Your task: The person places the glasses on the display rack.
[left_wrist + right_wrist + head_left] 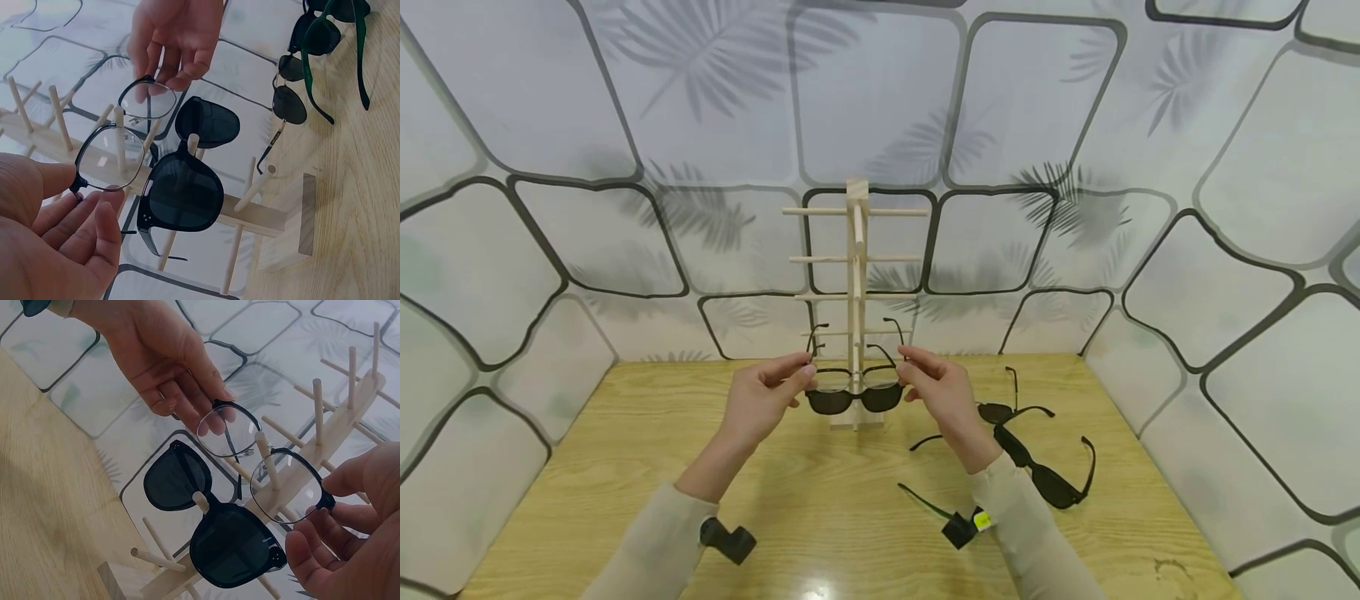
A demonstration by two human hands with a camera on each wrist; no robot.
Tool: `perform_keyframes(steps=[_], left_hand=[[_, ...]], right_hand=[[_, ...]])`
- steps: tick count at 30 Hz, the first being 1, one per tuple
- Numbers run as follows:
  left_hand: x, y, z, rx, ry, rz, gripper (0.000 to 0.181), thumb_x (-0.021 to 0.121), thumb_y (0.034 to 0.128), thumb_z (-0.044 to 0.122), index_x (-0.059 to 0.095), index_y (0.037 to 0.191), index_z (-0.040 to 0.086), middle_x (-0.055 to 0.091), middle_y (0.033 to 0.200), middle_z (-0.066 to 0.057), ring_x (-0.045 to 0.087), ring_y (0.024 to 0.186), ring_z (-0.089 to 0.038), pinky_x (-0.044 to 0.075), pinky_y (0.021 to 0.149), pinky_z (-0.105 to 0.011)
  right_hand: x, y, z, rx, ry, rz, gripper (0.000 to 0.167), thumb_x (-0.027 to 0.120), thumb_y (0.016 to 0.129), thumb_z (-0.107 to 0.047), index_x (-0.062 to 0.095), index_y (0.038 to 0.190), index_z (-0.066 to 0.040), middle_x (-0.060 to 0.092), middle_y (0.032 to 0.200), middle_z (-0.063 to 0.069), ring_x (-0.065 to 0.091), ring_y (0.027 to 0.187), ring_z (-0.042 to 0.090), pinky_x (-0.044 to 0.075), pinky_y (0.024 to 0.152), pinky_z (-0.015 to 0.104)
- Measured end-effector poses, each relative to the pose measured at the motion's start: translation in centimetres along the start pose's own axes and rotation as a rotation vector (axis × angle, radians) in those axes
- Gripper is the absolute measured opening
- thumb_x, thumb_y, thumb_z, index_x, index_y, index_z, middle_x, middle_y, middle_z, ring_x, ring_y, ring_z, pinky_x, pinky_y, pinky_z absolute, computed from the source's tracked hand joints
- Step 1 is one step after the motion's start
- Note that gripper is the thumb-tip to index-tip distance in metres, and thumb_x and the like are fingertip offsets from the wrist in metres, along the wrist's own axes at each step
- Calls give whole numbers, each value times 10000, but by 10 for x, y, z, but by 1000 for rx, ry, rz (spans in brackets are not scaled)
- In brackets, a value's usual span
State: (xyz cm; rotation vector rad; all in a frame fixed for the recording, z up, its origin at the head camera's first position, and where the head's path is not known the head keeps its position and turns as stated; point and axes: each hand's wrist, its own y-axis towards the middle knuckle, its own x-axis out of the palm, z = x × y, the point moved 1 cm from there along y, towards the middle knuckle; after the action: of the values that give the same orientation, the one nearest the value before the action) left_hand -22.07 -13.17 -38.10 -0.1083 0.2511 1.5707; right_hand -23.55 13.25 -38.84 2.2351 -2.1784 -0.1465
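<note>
Both hands hold a pair of clear-lens eyeglasses with dark upper rims in front of a wooden display rack. The left hand pinches one outer end of the frame near the hinge; the right hand pinches the other. Their bridge is at one of the rack's front pegs; whether it bears on the peg I cannot tell. Just below them, black sunglasses with dark lenses hang on a lower peg. The temples of the eyeglasses point back past the rack's post.
On the wooden table to the right lie black sunglasses, a smaller dark-lens pair and green-armed sunglasses, partly hidden by the right arm in the head view. A patterned backdrop stands behind the rack, with side panels.
</note>
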Motion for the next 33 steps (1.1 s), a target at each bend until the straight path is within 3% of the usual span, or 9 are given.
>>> perform_keyframes(steps=[6, 12, 17, 23, 27, 33], left_hand=[[1, -1, 0, 1, -5, 7, 370, 714, 1033, 260, 721, 1367, 101, 798, 1140, -169, 763, 930, -109, 594, 724, -241], [2, -2, 0, 4, -1, 17, 365, 719, 1030, 267, 727, 1361, 115, 810, 1131, -105, 765, 926, -94, 599, 733, -243], [1, -3, 0, 21, 10, 17, 374, 713, 1034, 253, 714, 1376, 101, 805, 1140, -124, 766, 920, -85, 600, 736, -239], [0, -4, 0, 35, 40, 22, 432, 710, 1036, 264, 661, 1444, 130, 777, 1222, -165, 780, 1022, -226, 602, 786, -222], [-3, -11, 1, 66, 88, 25, 471, 694, 1045, 293, 620, 1487, 145, 752, 1282, -172, 751, 1134, -305, 599, 878, -259], [-7, -31, -2, 124, 146, 63, 464, 682, 1053, 273, 608, 1486, 122, 736, 1300, -172, 724, 1186, -316, 580, 978, -312]], right_hand=[[0, 2, 0, 8, 5, -8, 378, 671, 1031, -86, 676, 1405, -41, 752, 1056, 68, 670, 898, 148, 599, 706, 264], [0, 3, -2, 5, 0, -18, 379, 663, 1037, -94, 670, 1412, -41, 735, 1146, 174, 664, 912, 145, 595, 717, 266], [-2, 2, -2, 0, -6, -27, 380, 666, 1033, -89, 669, 1409, -33, 749, 1069, 93, 666, 915, 160, 589, 713, 261], [-4, 0, -2, 4, -29, -31, 395, 668, 1038, -115, 657, 1430, -71, 745, 1110, 90, 669, 924, 153, 590, 736, 278], [-8, -3, -5, 7, -62, -35, 412, 676, 1042, -160, 646, 1448, -104, 727, 1186, 158, 670, 939, 157, 578, 736, 256], [-26, -12, -6, 19, -144, -41, 406, 666, 1058, -228, 644, 1453, -136, 697, 1232, 179, 659, 917, 126, 584, 752, 263]])
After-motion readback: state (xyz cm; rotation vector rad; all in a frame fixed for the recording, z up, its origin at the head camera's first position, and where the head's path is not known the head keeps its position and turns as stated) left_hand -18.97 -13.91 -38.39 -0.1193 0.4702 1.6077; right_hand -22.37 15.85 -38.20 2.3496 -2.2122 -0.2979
